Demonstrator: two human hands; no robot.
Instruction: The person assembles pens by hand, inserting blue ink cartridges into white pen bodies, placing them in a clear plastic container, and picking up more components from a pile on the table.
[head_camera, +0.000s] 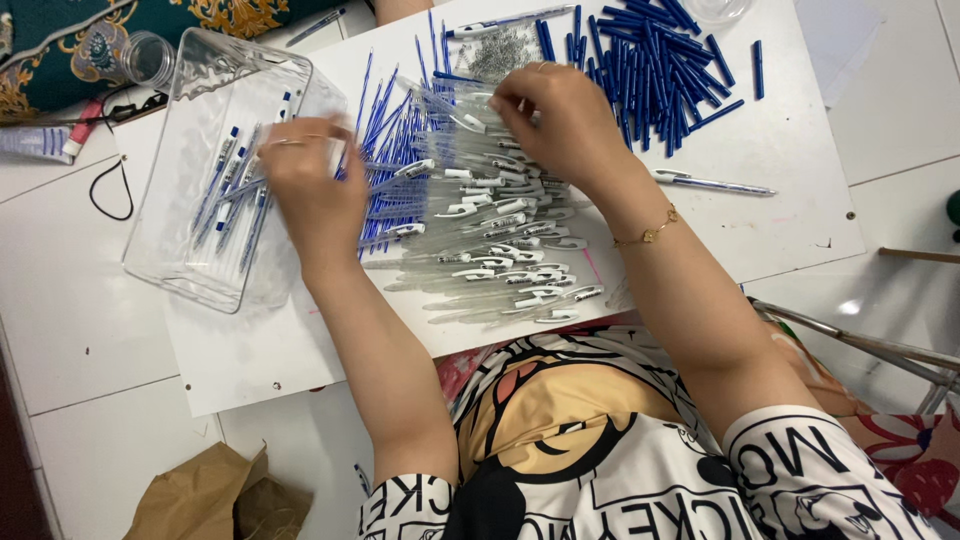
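Note:
My left hand (310, 185) hovers at the right edge of a clear plastic tray (190, 265) holding several finished pens (235, 190), fingers curled around what looks like a pen. My right hand (555, 120) is pinched on a clear pen barrel (470, 122) at the top of a pile of clear barrels with white clips (500, 240). Between the hands lies a spread of thin blue refills (390, 140). A heap of blue pen parts (655, 65) sits beyond my right hand.
Everything rests on a white board (790, 150) laid on a white tiled floor. Small metal springs (500, 50) are piled at the far edge. A glass jar (150, 55), a black cord (110, 190), a brown paper bag (210, 495) and a metal frame (870, 345) surround it.

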